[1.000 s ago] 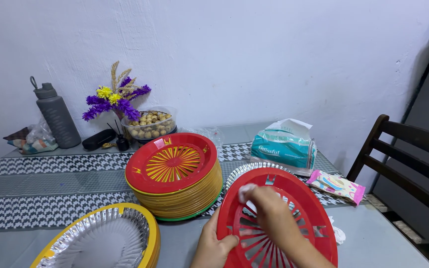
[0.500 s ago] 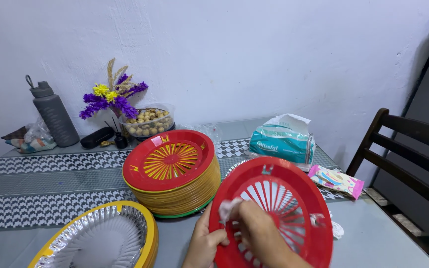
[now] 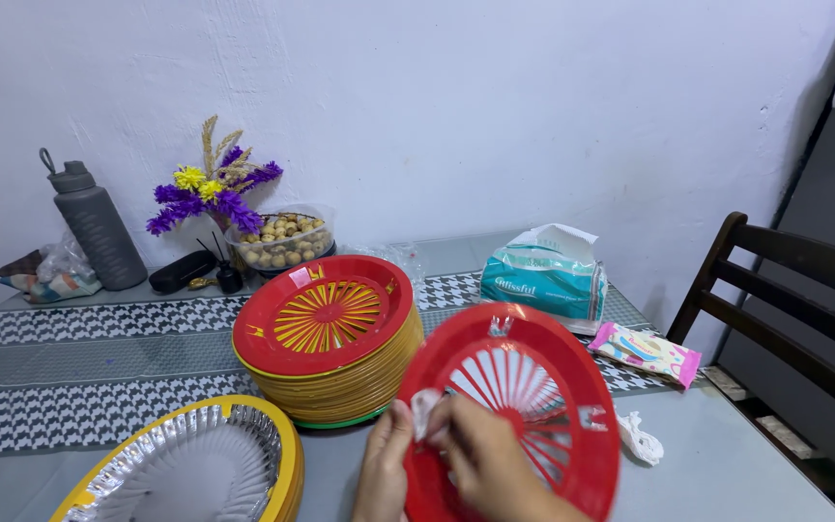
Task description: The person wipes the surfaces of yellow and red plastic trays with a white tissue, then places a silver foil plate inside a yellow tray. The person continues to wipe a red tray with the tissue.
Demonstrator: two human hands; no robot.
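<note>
Evidently mid-wipe: the left hand (image 3: pixel 384 469) grips the tilted red plate holder (image 3: pixel 514 406) over the table (image 3: pixel 727 464) while the right hand (image 3: pixel 480 459) pinches a white tissue (image 3: pixel 424 411) against it; unwiped slots likely need rubbing next.

Two bare hands (image 3: pixel 384 469) (image 3: pixel 480 459) (no sleeves, no rings visible)

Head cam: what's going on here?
A person holds a red slotted plate holder tilted up over the table. The left hand grips its left rim; the right hand presses a small white tissue against its inner face. A stack of similar holders sits behind, beside a tissue pack.
</note>
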